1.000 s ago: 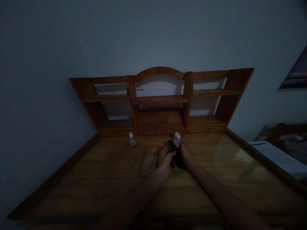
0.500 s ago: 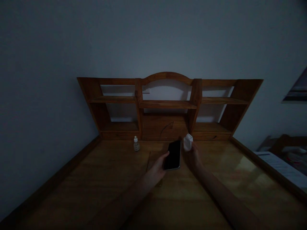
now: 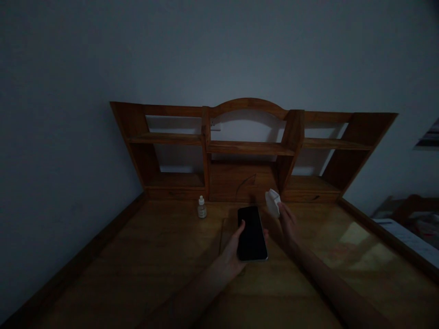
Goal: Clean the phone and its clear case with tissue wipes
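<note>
A smartphone (image 3: 253,237) with a dark screen rests in my left hand (image 3: 233,253), thumb along its left edge and fingertips showing at the right edge. Its screen faces up towards me, above the wooden desk (image 3: 154,274). To the right of the phone, my right hand (image 3: 288,224) is closed on a folded white tissue (image 3: 273,202), apart from the phone. A small clear bottle (image 3: 202,209) with a white cap stands upright on the desk, left of the phone.
A wooden shelf unit (image 3: 250,147) runs along the back of the desk against the wall. Behind it a wall socket (image 3: 215,125) shows. Beyond the desk's right edge lie white papers (image 3: 408,237). Under my left hand is a flat rectangular outline on the desk, too dim to identify.
The phone has come nearer and turned its screen more fully towards me. My right hand with the tissue has shifted slightly right. The whole view has swung a little.
</note>
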A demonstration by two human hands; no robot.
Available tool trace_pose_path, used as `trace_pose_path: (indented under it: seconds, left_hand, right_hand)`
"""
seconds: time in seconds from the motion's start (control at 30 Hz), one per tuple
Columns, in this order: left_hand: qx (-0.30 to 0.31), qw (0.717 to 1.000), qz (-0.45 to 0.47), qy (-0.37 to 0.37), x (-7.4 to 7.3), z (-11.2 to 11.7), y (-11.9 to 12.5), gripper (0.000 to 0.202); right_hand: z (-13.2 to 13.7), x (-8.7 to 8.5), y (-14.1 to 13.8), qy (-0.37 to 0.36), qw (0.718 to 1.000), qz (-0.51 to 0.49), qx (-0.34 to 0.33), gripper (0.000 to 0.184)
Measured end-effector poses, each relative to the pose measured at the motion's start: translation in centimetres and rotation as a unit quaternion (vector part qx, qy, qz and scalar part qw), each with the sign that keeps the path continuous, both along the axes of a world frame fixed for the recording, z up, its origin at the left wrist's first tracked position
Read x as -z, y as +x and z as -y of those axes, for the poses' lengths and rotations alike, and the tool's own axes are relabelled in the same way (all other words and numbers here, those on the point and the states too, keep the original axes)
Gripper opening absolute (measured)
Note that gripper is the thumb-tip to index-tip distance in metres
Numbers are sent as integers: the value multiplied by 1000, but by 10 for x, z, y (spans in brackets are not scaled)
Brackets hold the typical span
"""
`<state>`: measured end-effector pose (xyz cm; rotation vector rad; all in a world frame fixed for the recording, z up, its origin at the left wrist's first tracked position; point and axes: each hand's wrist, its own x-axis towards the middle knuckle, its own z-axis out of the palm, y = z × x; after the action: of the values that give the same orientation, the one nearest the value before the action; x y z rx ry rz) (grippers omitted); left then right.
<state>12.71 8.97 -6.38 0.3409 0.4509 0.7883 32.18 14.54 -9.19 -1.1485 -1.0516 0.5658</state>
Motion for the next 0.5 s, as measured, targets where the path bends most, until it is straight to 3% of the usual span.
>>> trace_pose_path:
  seconds: [0.3,0.5]
  left_hand:
    - [42,999,-3,4,7,7,0,63]
    - [42,999,19,18,8,14,8,56]
  right_hand:
    - [20,-43,14,-2,1000,-8,-18,45]
    - [54,-39,24,35,962,226,-148,41]
